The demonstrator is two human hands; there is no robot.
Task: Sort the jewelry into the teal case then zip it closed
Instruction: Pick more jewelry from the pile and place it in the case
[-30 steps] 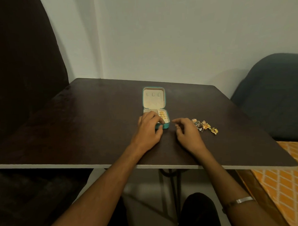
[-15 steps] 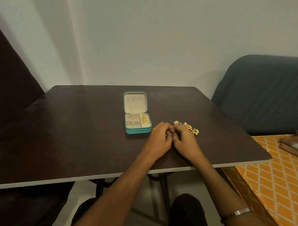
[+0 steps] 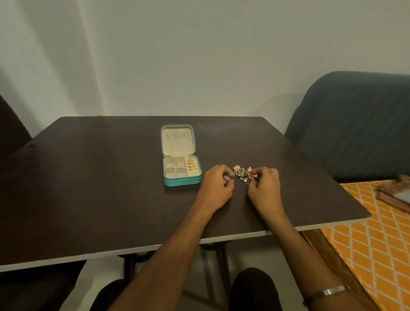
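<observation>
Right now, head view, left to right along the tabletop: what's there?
teal case → left hand → loose jewelry pile → right hand, then beyond the table edge the orange patterned cloth.

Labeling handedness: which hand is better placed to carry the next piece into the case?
Probably right hand: its fingers already touch the loose jewelry. Left hand sits curled beside the pile, nearer the teal case, better for steadying.

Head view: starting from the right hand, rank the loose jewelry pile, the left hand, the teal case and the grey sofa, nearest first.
1. Loose jewelry pile: at the fingers of the right hand.
2. Left hand: just left of the pile.
3. Teal case: further left, lying open.
4. Grey sofa: off the table, far right.
</observation>
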